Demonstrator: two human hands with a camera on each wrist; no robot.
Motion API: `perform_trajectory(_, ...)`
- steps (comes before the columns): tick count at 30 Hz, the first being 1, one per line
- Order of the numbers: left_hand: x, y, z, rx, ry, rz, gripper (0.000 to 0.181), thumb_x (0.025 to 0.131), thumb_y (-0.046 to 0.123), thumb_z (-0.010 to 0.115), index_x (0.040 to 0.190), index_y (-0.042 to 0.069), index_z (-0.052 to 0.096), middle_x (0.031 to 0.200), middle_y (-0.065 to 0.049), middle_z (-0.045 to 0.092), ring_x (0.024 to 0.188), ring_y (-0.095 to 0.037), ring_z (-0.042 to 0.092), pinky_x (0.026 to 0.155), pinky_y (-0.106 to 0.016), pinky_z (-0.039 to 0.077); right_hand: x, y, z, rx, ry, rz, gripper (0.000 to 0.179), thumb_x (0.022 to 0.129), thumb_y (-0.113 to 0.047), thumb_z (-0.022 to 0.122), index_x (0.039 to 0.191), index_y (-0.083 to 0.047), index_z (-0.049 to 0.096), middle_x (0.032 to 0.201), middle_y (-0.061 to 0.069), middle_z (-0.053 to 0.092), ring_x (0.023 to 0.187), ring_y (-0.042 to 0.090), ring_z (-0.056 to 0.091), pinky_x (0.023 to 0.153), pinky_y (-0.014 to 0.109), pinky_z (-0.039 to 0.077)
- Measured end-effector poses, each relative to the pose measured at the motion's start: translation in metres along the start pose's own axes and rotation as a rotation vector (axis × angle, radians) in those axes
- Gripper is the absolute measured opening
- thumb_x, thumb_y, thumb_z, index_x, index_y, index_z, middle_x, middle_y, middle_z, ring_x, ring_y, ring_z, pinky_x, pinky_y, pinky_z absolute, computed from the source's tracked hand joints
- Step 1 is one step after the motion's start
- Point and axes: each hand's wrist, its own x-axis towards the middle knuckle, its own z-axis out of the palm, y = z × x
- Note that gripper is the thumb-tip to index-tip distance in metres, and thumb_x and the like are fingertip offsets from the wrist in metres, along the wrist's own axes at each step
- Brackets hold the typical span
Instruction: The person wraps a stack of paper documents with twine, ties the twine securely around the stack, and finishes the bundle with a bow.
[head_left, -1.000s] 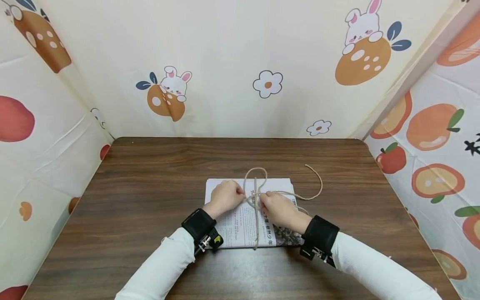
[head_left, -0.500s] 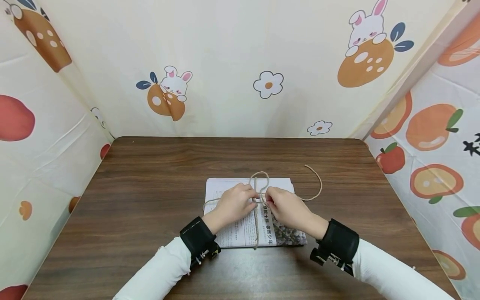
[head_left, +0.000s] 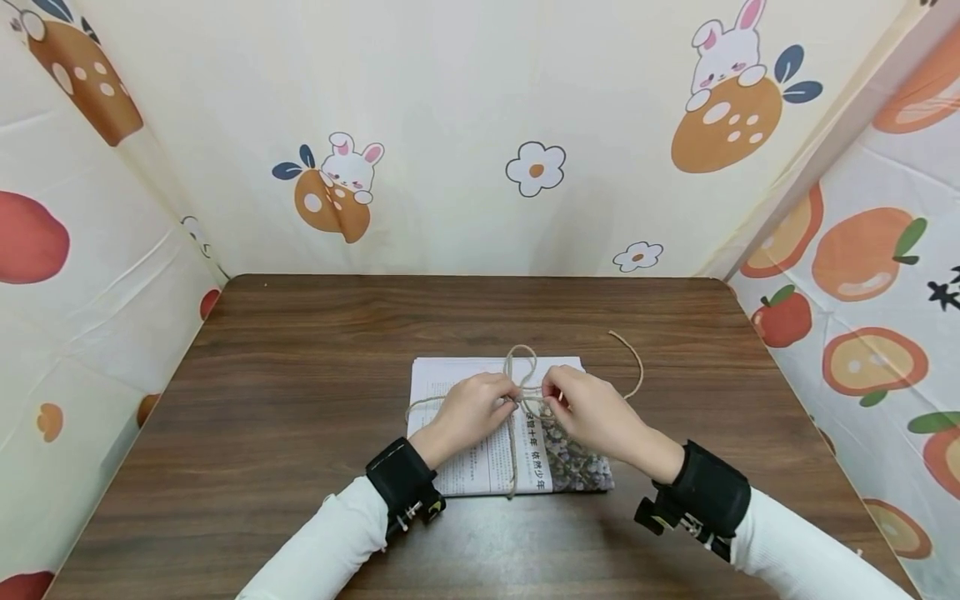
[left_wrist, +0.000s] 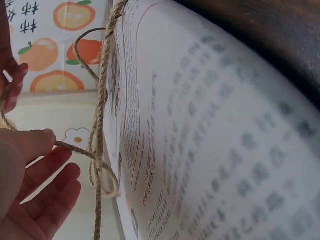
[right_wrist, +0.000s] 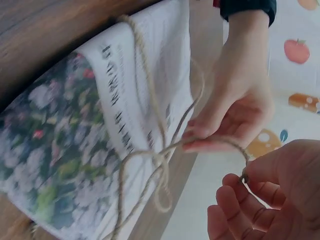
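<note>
A folded newspaper bundle (head_left: 472, 471) lies on the table, with beige twine (head_left: 513, 467) running across it both ways. Over its middle, the twine forms a loose loop (right_wrist: 164, 192). My left hand (head_left: 472, 410) pinches a strand between thumb and forefinger just left of the crossing, seen closely in the left wrist view. To the right of it, my right hand (head_left: 592, 412) pinches the end of that strand in its fingertips. In the right wrist view the strand arcs from the left hand (right_wrist: 240, 100) to the right hand (right_wrist: 280, 195), held above the paper.
A loose twine tail (head_left: 637, 367) curves over the table beyond the bundle's right side. Brown wood table (head_left: 315, 358) surrounds the bundle. Printed cloth walls (head_left: 450, 208) with fruit and rabbits stand behind and at both sides. Black camera bands (head_left: 701, 492) sit on the wrists.
My left hand has moved right to the crossing and holds a strand there. The right hand has drawn back rightward with the strand end. The upright loop has become smaller and shifted right.
</note>
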Motion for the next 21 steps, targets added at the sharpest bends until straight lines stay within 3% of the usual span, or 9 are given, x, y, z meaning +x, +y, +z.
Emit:
perform_trajectory(10,-0.003,0.001,-0.001,-0.059,0.070,-0.009,0.007,0.086,0.016,0.063,0.091,0.017,0.068,0.091,0.006,0.070,0.082,-0.010,0.066,0.071,-0.028,0.051,-0.007,0.045,0.007,-0.098,0.045,0.041,0.007,0.084,-0.007,0.063,0.088,-0.010,0.058,0.079,0.002,0.056,0.070,0.013,0.057,0.060,0.029,0.046)
perform_trajectory(15,-0.003,0.003,-0.003,-0.098,0.094,0.006,0.006,0.086,0.015,0.064,0.091,0.016,0.068,0.090,0.005,0.071,0.080,-0.008,0.066,0.069,-0.025,0.051,-0.013,0.072,0.013,-0.117,0.002,0.077,0.009,0.083,-0.006,0.064,0.091,-0.006,0.060,0.082,0.005,0.058,0.073,0.018,0.058,0.062,0.033,0.046)
perform_trajectory(21,-0.003,0.005,-0.006,-0.126,0.104,0.015,0.005,0.086,0.014,0.063,0.090,0.015,0.066,0.088,0.004,0.070,0.081,-0.006,0.065,0.070,-0.021,0.050,-0.021,0.088,0.027,-0.128,-0.067,0.078,0.011,0.081,-0.007,0.067,0.090,-0.006,0.061,0.081,0.005,0.057,0.069,0.016,0.055,0.058,0.030,0.043)
